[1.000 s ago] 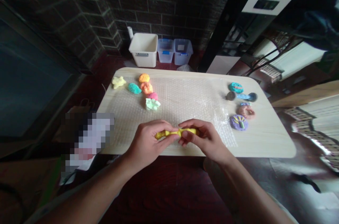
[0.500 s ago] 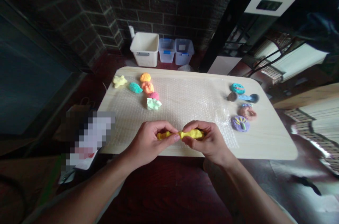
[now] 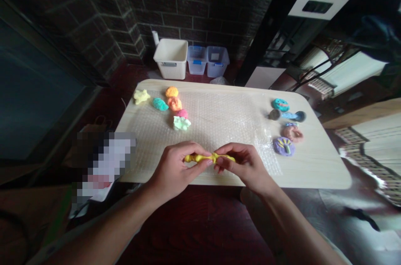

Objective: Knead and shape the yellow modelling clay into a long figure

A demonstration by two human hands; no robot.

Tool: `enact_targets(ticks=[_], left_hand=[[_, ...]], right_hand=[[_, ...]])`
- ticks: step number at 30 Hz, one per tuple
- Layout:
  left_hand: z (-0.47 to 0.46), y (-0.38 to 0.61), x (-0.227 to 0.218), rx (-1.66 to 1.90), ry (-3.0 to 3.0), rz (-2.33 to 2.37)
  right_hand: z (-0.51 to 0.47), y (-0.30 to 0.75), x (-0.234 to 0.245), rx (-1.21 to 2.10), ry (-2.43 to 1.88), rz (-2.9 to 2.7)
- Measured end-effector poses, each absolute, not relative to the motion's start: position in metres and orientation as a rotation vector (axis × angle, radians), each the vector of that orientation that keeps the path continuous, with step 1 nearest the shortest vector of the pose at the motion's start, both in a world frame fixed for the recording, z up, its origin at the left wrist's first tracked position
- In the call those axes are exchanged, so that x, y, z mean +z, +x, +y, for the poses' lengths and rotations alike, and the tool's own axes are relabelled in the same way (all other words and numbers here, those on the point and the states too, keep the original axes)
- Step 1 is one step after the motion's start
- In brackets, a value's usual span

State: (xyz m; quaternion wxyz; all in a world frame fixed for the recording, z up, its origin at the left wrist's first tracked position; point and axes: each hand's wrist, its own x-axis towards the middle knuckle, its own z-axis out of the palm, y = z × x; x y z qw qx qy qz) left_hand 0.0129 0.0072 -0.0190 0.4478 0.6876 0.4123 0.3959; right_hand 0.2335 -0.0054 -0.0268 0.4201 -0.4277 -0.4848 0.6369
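Observation:
A stretched piece of yellow clay [image 3: 209, 157] is pinched between both hands just above the near edge of the light wooden table [image 3: 322, 169]. My left hand [image 3: 177, 169] grips its left end with curled fingers. My right hand [image 3: 242, 164] grips its right end, fingers closed around it. Both hands hover over a sheet of bubble wrap [image 3: 216, 123] that covers the table's middle.
Several coloured clay lumps lie at the far left: yellow [image 3: 141, 96], teal [image 3: 160, 104], orange [image 3: 171, 92], pale green [image 3: 181, 123]. Finished clay pieces sit at the right, among them a purple disc [image 3: 283, 146] and a teal one [image 3: 280, 104]. A white bin [image 3: 171, 58] stands on the floor beyond.
The yellow clay has been drawn thinner and twisted between the two hands. The hands stay in nearly the same spot, the right one having turned slightly.

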Motion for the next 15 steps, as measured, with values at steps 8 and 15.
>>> enact_targets(ticks=[8, 15], left_hand=[[0.0067, 0.0119, -0.0174, 0.834, 1.611, 0.99], [0.0052, 0.0137, -0.0192, 0.867, 1.607, 0.996]], right_hand=[[-0.0095, 0.231, -0.0259, 1.429, -1.102, -1.289], [-0.0103, 0.2312, -0.027, 1.37, -1.042, -1.388]])
